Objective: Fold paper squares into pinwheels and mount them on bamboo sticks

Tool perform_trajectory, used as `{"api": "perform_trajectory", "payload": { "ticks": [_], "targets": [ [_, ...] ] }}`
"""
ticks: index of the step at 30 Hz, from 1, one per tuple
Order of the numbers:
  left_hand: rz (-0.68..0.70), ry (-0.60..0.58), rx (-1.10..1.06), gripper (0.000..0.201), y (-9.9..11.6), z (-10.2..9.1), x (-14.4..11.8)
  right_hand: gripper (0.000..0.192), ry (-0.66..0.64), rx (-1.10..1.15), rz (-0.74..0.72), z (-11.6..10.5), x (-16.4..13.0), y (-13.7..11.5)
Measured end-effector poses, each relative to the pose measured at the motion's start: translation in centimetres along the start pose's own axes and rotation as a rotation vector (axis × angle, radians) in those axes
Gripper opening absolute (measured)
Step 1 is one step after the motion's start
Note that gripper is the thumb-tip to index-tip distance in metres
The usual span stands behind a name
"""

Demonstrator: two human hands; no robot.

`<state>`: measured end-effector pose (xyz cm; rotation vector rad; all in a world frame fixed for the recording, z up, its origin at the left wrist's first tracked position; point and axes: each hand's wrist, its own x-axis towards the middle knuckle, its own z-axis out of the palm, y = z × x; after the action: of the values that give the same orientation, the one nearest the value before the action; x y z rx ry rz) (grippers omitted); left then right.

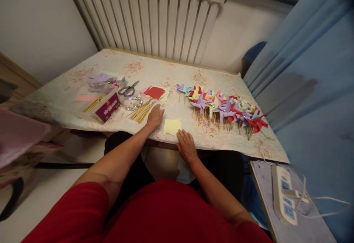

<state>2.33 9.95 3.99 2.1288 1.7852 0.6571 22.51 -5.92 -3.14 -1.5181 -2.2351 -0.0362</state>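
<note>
From where I stand, the yellow paper square (172,126) lies flat at the near edge of the bench (155,63), between the hands, with no long axis. The right hand (187,144) is nearer, fingers stretched out at the paper's near right corner. The left hand (155,117) rests just beyond its left side, by the sticks (141,112); I cannot tell its grip.
</note>
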Motion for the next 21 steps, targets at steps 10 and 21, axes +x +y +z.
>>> {"api": "perform_trajectory", "payload": {
  "ticks": [10,21],
  "targets": [
    [0.017,-0.004,-0.122,0.053,2.3,-0.7,0.1,0.055,-0.008,-0.007,0.005,0.0,0.0,-0.1],
    [0.076,-0.040,-0.166,0.051,5.4,-0.6,0.3,0.055,0.000,-0.013,0.009,0.2,0.0,0.0]
  ]
}}
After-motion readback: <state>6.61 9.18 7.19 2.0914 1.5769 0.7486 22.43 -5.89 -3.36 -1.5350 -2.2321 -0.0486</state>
